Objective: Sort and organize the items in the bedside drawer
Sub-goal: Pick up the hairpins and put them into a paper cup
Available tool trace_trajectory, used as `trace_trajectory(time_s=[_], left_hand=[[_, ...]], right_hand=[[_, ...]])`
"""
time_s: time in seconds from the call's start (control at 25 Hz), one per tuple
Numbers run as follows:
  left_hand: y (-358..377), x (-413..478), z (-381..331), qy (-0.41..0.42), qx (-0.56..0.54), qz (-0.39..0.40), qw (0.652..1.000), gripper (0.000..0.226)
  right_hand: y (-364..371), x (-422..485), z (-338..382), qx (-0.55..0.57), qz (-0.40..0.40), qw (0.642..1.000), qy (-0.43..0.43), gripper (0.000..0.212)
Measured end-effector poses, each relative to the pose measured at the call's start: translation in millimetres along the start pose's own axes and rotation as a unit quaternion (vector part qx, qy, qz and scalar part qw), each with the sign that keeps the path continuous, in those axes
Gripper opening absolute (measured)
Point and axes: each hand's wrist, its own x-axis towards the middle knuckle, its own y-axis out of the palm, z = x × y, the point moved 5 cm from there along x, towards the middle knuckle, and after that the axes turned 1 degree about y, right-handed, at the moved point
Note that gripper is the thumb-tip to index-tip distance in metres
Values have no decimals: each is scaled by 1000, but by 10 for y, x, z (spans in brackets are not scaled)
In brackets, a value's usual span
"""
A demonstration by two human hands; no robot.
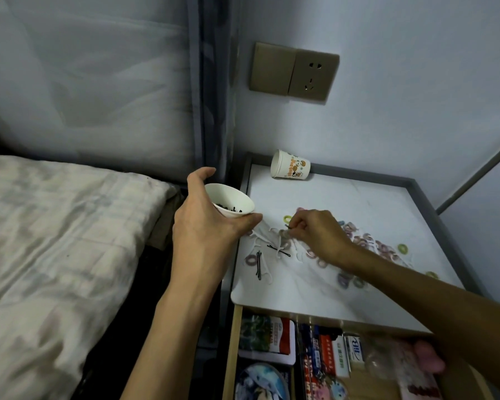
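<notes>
Centrally, the left hand (205,223) clasps a white paper cup (234,197) of black pins, its mouth tilted toward the right hand (315,235) just beside it. That hand pinches what looks like a slim bobby pin (287,226) off the glossy tabletop (344,194). Loose bobby pins (277,251) lie crosswise just below, and soft pastel hair ties (383,249) lie rightward.

Left grip (202,226) and right grip (319,235) are bare, as are both forearms (182,307).

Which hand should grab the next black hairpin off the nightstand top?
Right. The right hand pinches a small item beside the loose hairpins; the left hand grips the cup holding pins.
</notes>
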Motion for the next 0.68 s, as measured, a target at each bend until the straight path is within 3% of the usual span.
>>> trace_trajectory(time_s=[0.12, 0.28, 0.52, 0.68], left_hand=[[13, 2, 1, 0, -1, 3, 1000, 89], [21, -9, -6, -5, -3, 8, 1000, 90], [38, -17, -5, -4, -4, 10, 1000, 90], [43, -11, -4, -4, -2, 12, 1000, 90]], right_hand=[[-55, -41, 2, -1, -13, 1000, -14, 16], [122, -194, 238, -66, 46, 988, -133, 16], [279, -55, 358, -239, 49, 965, -94, 3], [255, -141, 349, -304, 55, 945, -109, 21]])
